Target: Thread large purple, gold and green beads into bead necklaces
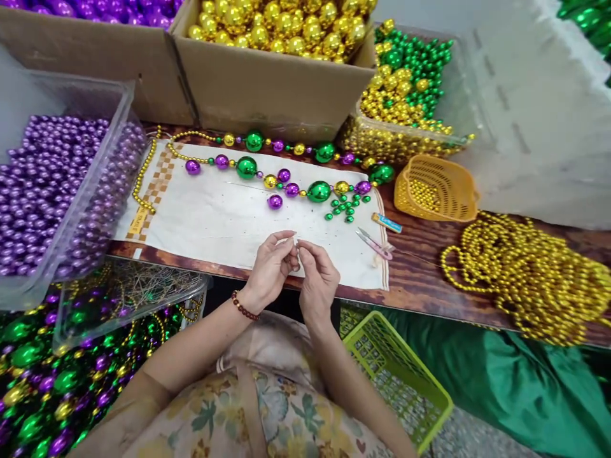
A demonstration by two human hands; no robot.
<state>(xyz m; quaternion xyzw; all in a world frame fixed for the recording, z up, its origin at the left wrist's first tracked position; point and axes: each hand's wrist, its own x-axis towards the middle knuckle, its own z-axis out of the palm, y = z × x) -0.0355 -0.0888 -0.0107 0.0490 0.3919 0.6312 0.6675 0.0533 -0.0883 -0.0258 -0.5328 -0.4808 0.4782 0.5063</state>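
My left hand and my right hand meet over the front of a white cloth, fingertips pinched close together. Something small and dark shows between them, too small to name. Beyond my hands, a bead strand of green, purple and gold beads lies looped across the cloth. Loose small green beads sit by its right end, and a loose purple bead rests nearer me. Right of my right hand lie pink-handled scissors and a small blue and orange packet.
Cardboard boxes hold gold balls and purple balls at the back. A clear bin of purple beads stands left. On the right are an orange basket and piled gold bead strands. A green crate sits below the table.
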